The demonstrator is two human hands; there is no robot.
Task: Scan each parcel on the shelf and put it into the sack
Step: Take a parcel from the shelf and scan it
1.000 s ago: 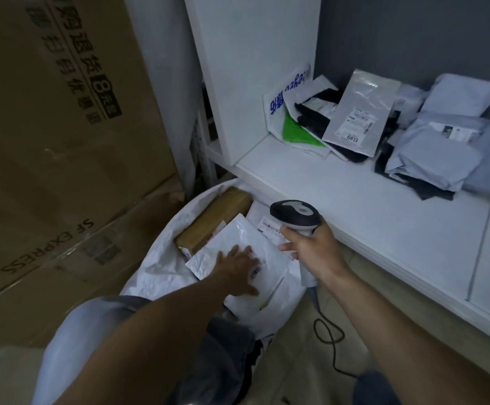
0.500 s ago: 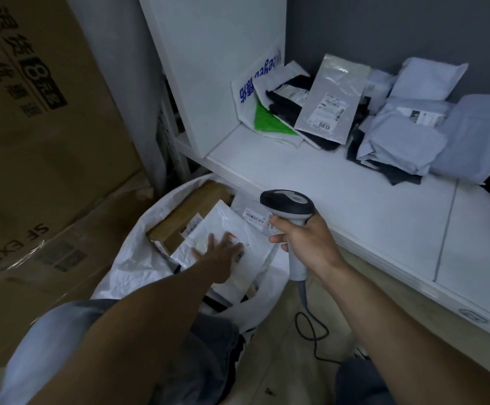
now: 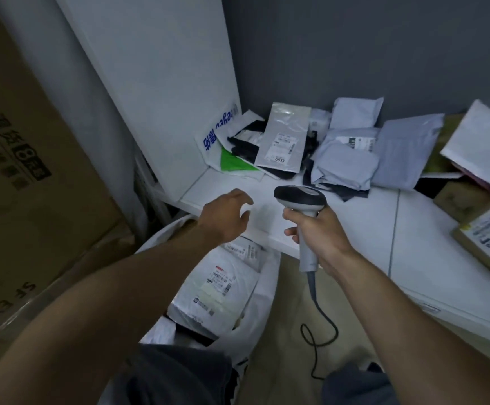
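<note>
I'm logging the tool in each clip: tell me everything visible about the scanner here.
The scanner is a handheld gun type, plastic by its look: a dark oval head with a grey top panel on a light grey handle. The right hand grips the handle, holding it roughly upright, with the head seen against the white shelf. A dark cable leaves the handle's base and hangs in a loop toward the floor.
</note>
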